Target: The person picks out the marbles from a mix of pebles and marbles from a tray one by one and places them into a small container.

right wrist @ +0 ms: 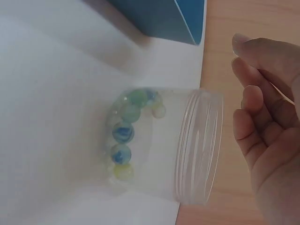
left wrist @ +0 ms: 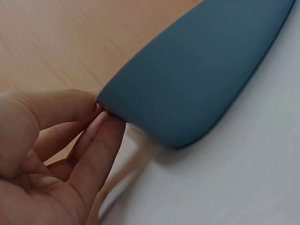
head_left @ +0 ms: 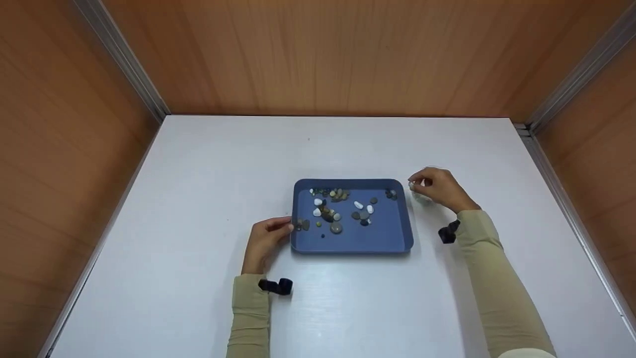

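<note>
A blue tray (head_left: 377, 234) lies in the middle of the white table (head_left: 208, 164) and holds several small pebbles (head_left: 338, 209), grey, brown and white. My left hand (head_left: 285, 225) pinches the tray's left rim; in the left wrist view the thumb and forefinger of that hand (left wrist: 101, 112) close on the edge of the tray (left wrist: 197, 70). Just right of the tray's far right corner stands a clear plastic jar (head_left: 422, 197). Several glass marbles (right wrist: 123, 133) lie at the bottom of the jar (right wrist: 192, 145). My right hand (head_left: 416, 183) hovers over its mouth, fingers (right wrist: 248, 101) loosely bent, nothing seen in them.
Wood-look walls (head_left: 318, 54) close in the table at the back and both sides, with metal strips (head_left: 124, 54) in the corners. Black wrist-camera mounts sit on both sleeves (head_left: 276, 286) (head_left: 448, 232). The tray corner (right wrist: 164, 16) lies close to the jar.
</note>
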`<act>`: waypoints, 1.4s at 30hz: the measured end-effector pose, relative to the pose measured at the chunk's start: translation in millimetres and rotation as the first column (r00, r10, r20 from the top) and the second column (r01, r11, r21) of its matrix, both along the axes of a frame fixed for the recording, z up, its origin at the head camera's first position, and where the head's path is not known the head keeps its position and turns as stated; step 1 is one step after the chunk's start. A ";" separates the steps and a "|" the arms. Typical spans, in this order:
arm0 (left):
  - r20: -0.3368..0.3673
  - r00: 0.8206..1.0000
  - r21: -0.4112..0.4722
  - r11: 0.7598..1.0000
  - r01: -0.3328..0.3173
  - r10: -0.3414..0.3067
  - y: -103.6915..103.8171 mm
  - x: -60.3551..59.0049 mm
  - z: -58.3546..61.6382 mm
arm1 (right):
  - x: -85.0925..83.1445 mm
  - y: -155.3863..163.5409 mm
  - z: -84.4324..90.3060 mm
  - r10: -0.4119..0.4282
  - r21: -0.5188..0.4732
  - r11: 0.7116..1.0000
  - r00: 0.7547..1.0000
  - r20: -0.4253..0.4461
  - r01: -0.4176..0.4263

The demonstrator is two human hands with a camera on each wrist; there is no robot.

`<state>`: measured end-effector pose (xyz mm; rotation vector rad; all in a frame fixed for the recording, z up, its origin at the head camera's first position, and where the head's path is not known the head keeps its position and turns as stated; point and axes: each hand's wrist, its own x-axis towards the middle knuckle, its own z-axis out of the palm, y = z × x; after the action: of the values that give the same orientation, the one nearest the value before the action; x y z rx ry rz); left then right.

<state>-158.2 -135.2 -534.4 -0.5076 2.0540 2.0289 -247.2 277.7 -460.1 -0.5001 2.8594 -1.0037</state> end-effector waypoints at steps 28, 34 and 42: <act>-0.030 1.000 0.011 1.000 0.002 -0.002 -0.9 0.8 -3.0 | 5.3 31.2 0.9 -0.094 0.033 0.995 0.994 -0.058 0.096; -0.024 1.000 -0.019 1.000 0.003 -0.004 -1.3 1.5 -1.8 | 6.7 34.9 0.8 -0.096 0.032 0.995 0.992 -0.076 0.099; -0.022 1.000 -0.035 0.999 0.001 -0.002 -0.5 0.0 -3.2 | 7.9 41.5 0.3 -0.127 0.038 0.991 0.990 -0.065 0.130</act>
<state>-158.2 -135.6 -537.6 -0.4923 2.1057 2.0092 -239.3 319.2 -459.7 -0.3537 2.9948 -0.9606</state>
